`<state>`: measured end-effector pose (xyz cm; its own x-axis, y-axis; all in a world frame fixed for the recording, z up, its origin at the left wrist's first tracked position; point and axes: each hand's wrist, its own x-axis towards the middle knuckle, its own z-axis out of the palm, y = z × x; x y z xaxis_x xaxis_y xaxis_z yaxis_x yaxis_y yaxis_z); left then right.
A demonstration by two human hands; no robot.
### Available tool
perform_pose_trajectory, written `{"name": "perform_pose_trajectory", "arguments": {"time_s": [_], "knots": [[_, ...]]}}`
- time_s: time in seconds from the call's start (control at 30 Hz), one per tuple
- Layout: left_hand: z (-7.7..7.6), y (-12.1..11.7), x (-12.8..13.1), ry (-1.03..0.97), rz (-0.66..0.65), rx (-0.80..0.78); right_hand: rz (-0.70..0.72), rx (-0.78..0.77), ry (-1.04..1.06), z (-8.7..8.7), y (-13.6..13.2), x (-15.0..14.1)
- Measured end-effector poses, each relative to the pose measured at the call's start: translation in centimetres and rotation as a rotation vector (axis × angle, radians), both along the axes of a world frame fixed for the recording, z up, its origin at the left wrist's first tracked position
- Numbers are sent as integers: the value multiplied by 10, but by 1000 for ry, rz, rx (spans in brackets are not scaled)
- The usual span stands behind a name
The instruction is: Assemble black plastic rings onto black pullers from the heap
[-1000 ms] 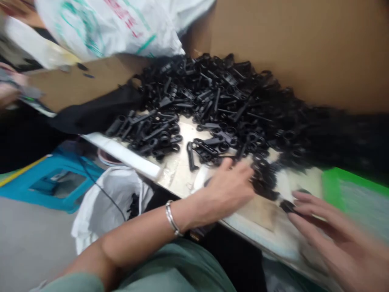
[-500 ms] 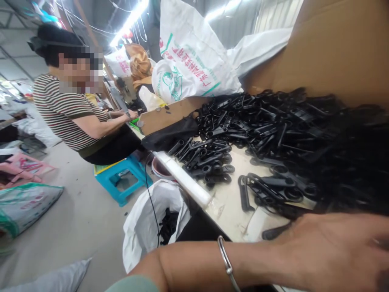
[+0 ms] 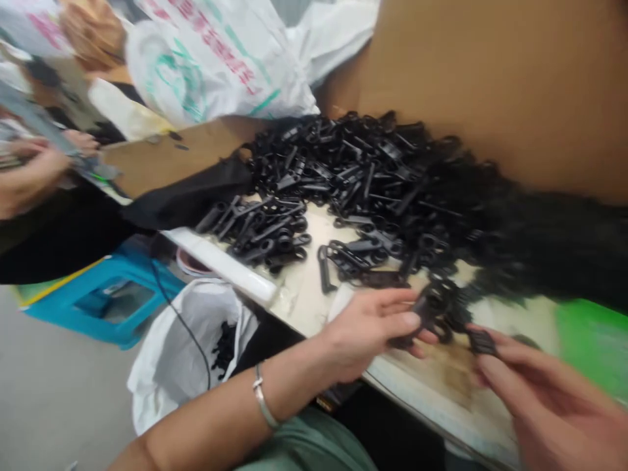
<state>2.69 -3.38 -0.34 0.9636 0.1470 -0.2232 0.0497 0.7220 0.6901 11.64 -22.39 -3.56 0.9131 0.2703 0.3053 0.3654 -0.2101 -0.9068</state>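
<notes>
My left hand [image 3: 366, 327], with a silver bangle on the wrist, is closed around a black plastic part with a ring-shaped end [image 3: 424, 314], thumb on top. To its right, my right hand [image 3: 530, 379] pinches a small black plastic piece [image 3: 483, 341] between thumb and fingertips. The two pieces are close together above the table's front edge; blur hides whether they touch. Behind them spreads a large pile of black plastic parts [image 3: 363, 157], long pieces with ring ends. A smaller cluster of the same parts [image 3: 265, 229] lies to the left.
A white sack [image 3: 161, 386] with black pieces inside stands open below the table edge. Cardboard [image 3: 490, 85] rises behind the pile. A green sheet [image 3: 589, 340] lies at the right. A blue stool [image 3: 112, 301] and a co-worker's hands [image 3: 49, 157] are at the left.
My view has swung right and down. My left hand has drawn back from the lower right, and its black part now shows. My right hand has come into view with a small black piece.
</notes>
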Motion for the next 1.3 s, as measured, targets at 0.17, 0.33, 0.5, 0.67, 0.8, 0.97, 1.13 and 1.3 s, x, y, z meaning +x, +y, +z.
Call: {"name": "perform_pose_trajectory", "arguments": {"time_s": [0.17, 0.33, 0.5, 0.67, 0.8, 0.97, 1.13, 1.3], "knots": [[6, -5, -3, -40, -203, -25, -35, -28, -51, 20, 11, -13], [7, -12, -3, -48, -211, -12, 65, -257, -461, 25, 17, -17], [9, -15, -7, -120, -206, 37, 107, -316, -568, 24, 21, -17], [4, -16, -10, -173, -193, 202, 120, -376, -626, 28, 20, -21], [-2, -14, -12, -253, -196, 211, 99, -311, -545, 31, 23, -24], [-6, -14, -13, -180, -207, 76, 43, -242, -545, 30, 29, -24], [-4, -18, -13, -165, -209, 54, 17, -211, -520, 28, 28, -24], [-6, -18, -15, -210, -190, 7, -7, -179, -462, 22, 25, -24]]}}
